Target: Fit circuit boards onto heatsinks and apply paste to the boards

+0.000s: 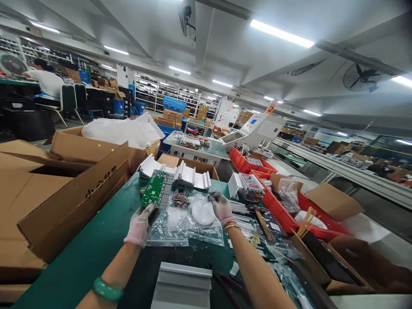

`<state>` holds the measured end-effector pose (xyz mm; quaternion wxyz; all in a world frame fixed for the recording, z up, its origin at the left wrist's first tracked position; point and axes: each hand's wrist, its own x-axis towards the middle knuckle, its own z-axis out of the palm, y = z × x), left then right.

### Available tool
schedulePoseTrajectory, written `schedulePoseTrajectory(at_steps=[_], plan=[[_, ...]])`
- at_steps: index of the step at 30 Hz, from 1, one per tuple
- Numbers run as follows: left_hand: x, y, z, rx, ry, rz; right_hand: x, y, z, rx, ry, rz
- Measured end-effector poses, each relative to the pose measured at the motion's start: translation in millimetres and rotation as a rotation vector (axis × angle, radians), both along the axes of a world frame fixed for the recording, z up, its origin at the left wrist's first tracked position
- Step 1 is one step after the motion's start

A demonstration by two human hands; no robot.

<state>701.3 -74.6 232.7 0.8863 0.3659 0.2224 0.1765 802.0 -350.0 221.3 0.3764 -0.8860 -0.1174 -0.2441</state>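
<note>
1. The left hand (139, 225) has hold of a green board (154, 189). Its fingers are closed on the board's low edge, with the thumb in front. Maybe it is held by the edge so most of the flat face is free.
2. The board leans up and away from these fingers, facing the person. That tilt probably makes the face easy to see. Gray blocks run down its right side.
3. The right hand (222, 210) is bent over, with its fingers curled close together. The tips look dark, and I cannot tell if they pinch something.
4. Just left of and below those right fingertips is a round white thing (202, 212), maybe put there for easy reach. I cannot tell if it is in or on the clear bag (209, 238).
5. Between the two hands lies a crumpled rag (180, 198), near both sets of fingers.
6. Past the left fingers, silver metal pieces (186, 174) sit in a row, perhaps to leave room nearer the person.
</note>
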Motion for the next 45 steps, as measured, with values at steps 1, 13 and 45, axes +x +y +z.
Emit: schedulePoseTrajectory(at_steps=[1,13,45], plan=[[-1,0,-1.8,-0.005,-0.003,-0.003,3,1,-0.3,-0.001,0.013,-0.009],[-5,-4,-12.8,0.049,-0.051,-0.089,16,5,16.8,0.076,0.247,0.149],[-26,-29,-1.8,0.404,-0.022,-0.273,-143,49,49.1,0.01,-0.479,0.406]])
